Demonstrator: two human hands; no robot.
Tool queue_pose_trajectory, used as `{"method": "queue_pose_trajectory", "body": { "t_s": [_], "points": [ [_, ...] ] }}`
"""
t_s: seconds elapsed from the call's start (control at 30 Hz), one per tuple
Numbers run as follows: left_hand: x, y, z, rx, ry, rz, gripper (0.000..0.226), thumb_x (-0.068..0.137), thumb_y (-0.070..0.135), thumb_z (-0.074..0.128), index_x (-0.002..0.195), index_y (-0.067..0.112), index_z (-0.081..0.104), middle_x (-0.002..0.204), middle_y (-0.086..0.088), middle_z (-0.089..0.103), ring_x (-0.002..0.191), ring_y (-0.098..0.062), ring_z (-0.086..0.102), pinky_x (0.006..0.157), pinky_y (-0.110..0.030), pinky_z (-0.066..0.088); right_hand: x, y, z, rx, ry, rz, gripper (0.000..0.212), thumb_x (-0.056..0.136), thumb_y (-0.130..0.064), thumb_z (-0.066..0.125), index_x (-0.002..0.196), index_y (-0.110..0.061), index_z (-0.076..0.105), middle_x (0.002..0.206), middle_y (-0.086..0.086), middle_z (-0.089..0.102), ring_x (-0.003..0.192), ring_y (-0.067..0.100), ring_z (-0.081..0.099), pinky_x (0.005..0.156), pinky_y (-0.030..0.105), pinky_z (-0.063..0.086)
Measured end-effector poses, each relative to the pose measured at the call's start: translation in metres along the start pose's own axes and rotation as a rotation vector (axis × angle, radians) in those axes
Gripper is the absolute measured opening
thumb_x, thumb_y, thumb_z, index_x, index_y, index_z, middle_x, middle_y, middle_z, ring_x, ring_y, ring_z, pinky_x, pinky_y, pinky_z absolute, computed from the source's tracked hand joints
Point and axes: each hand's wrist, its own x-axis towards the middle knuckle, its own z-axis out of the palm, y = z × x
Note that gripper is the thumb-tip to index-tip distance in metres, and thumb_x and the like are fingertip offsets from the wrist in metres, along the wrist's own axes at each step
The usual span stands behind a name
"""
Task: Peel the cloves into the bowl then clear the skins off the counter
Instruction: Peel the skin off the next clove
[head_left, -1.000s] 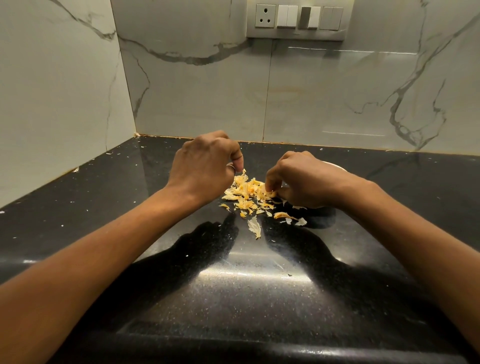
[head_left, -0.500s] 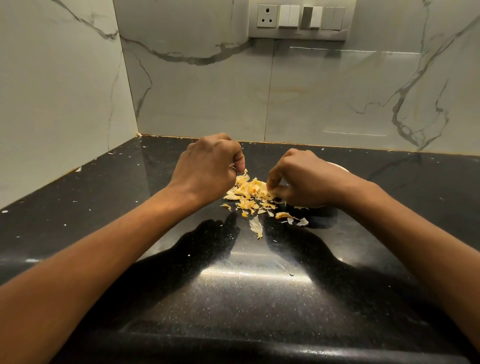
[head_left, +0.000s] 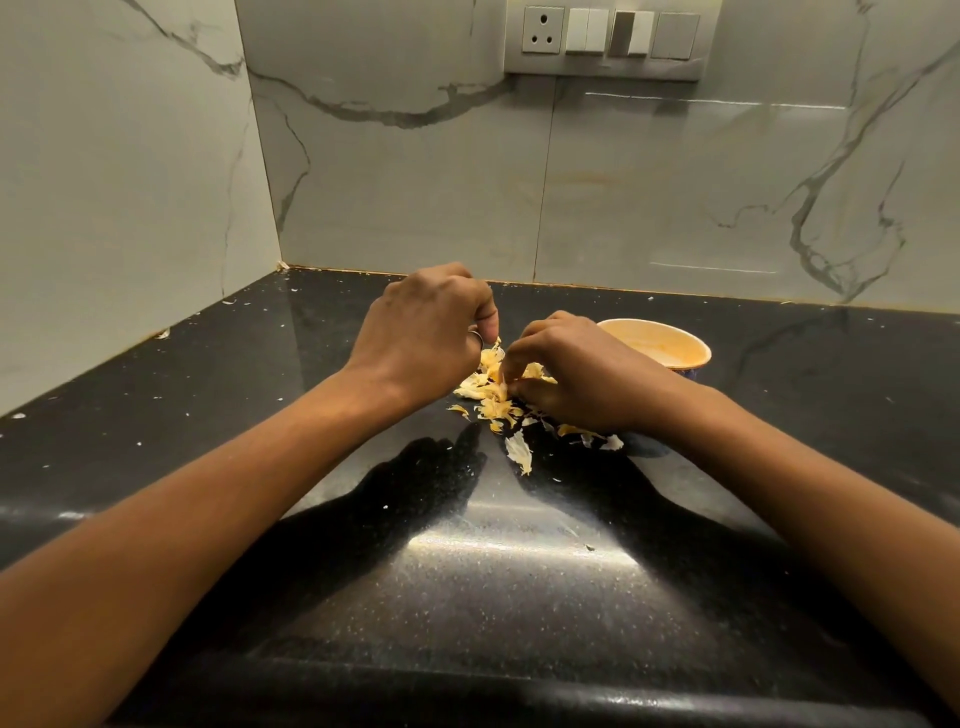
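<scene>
A heap of pale yellow garlic skins (head_left: 491, 400) lies on the black counter (head_left: 493, 571). My left hand (head_left: 426, 332), with a ring on one finger, hovers over the heap's left side. Its fingers are curled tight and its thumb presses the forefinger on a small piece, apparently a clove, mostly hidden. My right hand (head_left: 576, 374) rests low on the heap's right side, its fingertips pinching a strip of skin just under the left thumb. An orange-lined bowl (head_left: 675, 345) stands right behind the right hand, its contents hidden.
Marble walls enclose the counter at the back and left, meeting in a corner. A socket and switch panel (head_left: 608, 36) sits high on the back wall. Tiny skin flecks dot the counter's left part (head_left: 163, 332). One larger skin (head_left: 519, 452) lies in front of the heap.
My right hand has dropped lower onto the heap, uncovering the bowl behind it. The left hand stays almost in place above the skins.
</scene>
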Motion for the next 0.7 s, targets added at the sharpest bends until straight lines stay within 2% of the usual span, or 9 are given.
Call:
{"method": "queue_pose_trajectory", "body": {
  "t_s": [0.1,0.23,0.33,0.47,0.7],
  "points": [
    [0.0001,-0.0004,0.0005,0.004,0.001,-0.001,0.024,0.082,0.003,0.067,0.076,0.026,0.070,0.100,0.001,0.068,0.089,-0.022,0.063,0.073,-0.029,0.040,0.0001,0.0005,-0.0005,-0.002,0.012,0.032,0.013,0.093,-0.022,0.065,0.105,-0.023,0.071,0.107,-0.002,0.065,0.103,0.021,0.051,0.087,0.041,0.046],
    [-0.0001,0.0000,-0.0005,0.001,0.016,-0.002,0.024,0.082,0.003,0.067,0.075,0.026,0.070,0.099,0.001,0.068,0.085,-0.019,0.061,0.071,-0.028,0.038,0.0001,-0.0016,-0.0045,-0.010,0.027,0.063,0.029,0.088,-0.014,0.064,0.116,-0.020,0.068,0.115,-0.002,0.064,0.108,0.019,0.048,0.092,0.041,0.044],
    [-0.0004,0.0005,-0.0013,0.003,0.014,0.002,0.024,0.083,0.004,0.067,0.076,0.026,0.070,0.100,0.001,0.068,0.084,-0.015,0.057,0.071,-0.029,0.037,-0.0015,-0.0046,-0.0074,0.007,0.051,0.015,0.031,0.088,-0.012,0.064,0.116,-0.025,0.069,0.116,-0.003,0.062,0.109,0.019,0.048,0.089,0.039,0.043],
    [-0.0002,0.0004,-0.0013,0.008,0.011,0.003,0.023,0.083,0.003,0.067,0.077,0.025,0.070,0.101,0.000,0.068,0.086,-0.018,0.060,0.071,-0.028,0.037,-0.0021,-0.0081,-0.0054,0.009,-0.026,-0.035,0.028,0.092,-0.019,0.065,0.115,-0.032,0.071,0.123,-0.002,0.061,0.116,0.021,0.047,0.094,0.046,0.044],
    [0.0001,-0.0001,-0.0006,0.007,0.008,0.012,0.022,0.083,0.003,0.067,0.077,0.024,0.071,0.100,0.000,0.068,0.087,-0.021,0.062,0.070,-0.029,0.038,-0.0009,-0.0059,-0.0063,0.001,-0.055,-0.051,0.020,0.097,-0.030,0.065,0.115,-0.031,0.072,0.114,-0.006,0.066,0.108,0.018,0.048,0.091,0.046,0.046]
  ]
}}
